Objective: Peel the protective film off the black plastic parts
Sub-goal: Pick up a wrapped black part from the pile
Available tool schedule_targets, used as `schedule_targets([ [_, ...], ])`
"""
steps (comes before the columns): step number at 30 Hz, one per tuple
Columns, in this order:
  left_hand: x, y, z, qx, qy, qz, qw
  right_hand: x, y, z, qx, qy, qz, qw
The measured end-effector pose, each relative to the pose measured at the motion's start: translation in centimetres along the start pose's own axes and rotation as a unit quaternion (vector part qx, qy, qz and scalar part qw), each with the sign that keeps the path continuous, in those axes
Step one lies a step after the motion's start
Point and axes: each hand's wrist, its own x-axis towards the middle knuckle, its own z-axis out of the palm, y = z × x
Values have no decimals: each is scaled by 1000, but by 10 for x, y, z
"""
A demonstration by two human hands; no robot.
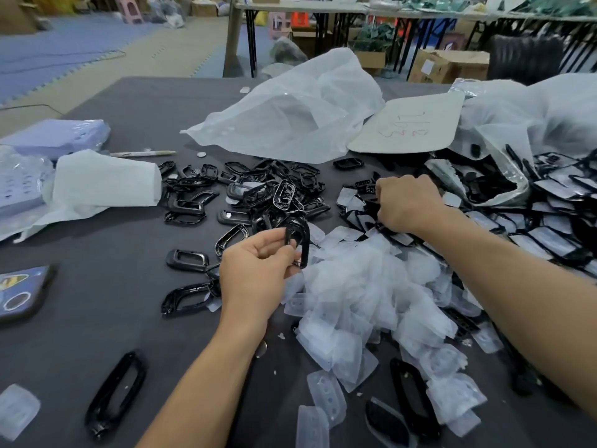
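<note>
My left hand [255, 270] pinches a glossy black plastic frame [298, 240] and holds it upright above the grey table [106, 247]. My right hand [405, 202] reaches further out, fingers curled down into film-covered black parts [358, 202]; what it grips is hidden. Behind the held frame lies a heap of bare black frames [255, 192]. A mound of peeled clear films [365, 286] sits between my forearms. More film-covered parts [555, 215] spill from a bag on the right.
Loose black frames lie at the near left [114, 396] and left of my hand [187, 260]. A white plastic bag [297, 108] and a card [410, 127] lie at the back. White wrapped packs [103, 179], a pen [142, 153] and a phone [22, 292] sit left.
</note>
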Motion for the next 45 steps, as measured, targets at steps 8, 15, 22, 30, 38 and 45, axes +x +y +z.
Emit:
schedule_targets([
  [8,4,-1,-1,-35,-8,-15,999,-19,-10,0,219,21,50,974],
  [15,4,-1,-1,-30,-11,-11,999,-28,-4,-16,299,104,143,938],
  [22,1,-3,0,-24,-15,-13,1000,-39,-17,-14,353,123,195,907],
  [30,1,-1,2,4,-6,14,1000,-95,-92,-23,592,123,26,796],
  [38,2,-2,4,-13,13,26,999,-113,-100,-7,744,39,28,667],
  [45,-2,8,3,-69,6,14,997,-114,-92,-5,783,35,42,620],
])
